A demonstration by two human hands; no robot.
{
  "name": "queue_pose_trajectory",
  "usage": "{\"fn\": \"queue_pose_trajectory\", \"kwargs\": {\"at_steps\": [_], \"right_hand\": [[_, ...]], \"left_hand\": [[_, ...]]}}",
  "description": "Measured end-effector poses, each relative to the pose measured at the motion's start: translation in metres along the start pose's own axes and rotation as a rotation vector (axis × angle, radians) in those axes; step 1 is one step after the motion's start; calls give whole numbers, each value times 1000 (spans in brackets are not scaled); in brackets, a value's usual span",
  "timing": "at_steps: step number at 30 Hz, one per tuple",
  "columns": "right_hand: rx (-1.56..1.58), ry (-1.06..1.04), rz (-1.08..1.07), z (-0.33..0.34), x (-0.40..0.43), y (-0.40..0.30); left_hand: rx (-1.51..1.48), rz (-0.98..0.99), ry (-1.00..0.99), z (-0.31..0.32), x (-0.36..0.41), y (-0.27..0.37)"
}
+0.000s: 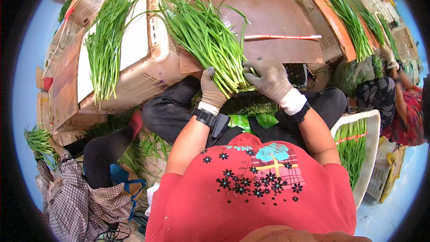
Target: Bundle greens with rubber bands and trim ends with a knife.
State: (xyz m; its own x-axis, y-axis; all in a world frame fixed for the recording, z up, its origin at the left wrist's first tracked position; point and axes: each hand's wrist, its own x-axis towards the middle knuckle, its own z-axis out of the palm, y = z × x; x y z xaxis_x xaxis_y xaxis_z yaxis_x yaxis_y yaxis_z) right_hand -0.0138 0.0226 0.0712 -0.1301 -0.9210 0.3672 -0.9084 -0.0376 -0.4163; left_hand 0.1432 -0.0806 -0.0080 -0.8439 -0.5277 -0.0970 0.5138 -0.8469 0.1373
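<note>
A thick bunch of green garlic chives (208,37) lies slanted across the near edge of a brown board (275,16), its pale cut ends towards me. My left hand (211,89), in a grey-brown glove, grips the bunch near those ends with the thumb on top. My right hand (268,77), gloved alike, is bent at the right side of the cut ends. A pale stem shows by its fingertips; whether they pinch it is unclear. On the board beyond my right hand lies a red-and-white strip (283,36).
More chives (107,47) rest on a white board (134,37) over a plastic crate (151,70) at left. Further chives (349,23) lie on an orange board (336,20). A white tub (374,151) holds tied chives (351,154). People sit at left (74,198) and right (403,107).
</note>
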Motion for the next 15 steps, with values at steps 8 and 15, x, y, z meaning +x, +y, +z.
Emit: {"fn": "queue_pose_trajectory", "kwargs": {"at_steps": [8, 15], "right_hand": [[1009, -313, 373, 3, 6, 14], [1647, -429, 186, -34, -7, 12]], "left_hand": [[12, 12, 16, -9, 8, 2], [-40, -53, -43, 9, 7, -1]]}}
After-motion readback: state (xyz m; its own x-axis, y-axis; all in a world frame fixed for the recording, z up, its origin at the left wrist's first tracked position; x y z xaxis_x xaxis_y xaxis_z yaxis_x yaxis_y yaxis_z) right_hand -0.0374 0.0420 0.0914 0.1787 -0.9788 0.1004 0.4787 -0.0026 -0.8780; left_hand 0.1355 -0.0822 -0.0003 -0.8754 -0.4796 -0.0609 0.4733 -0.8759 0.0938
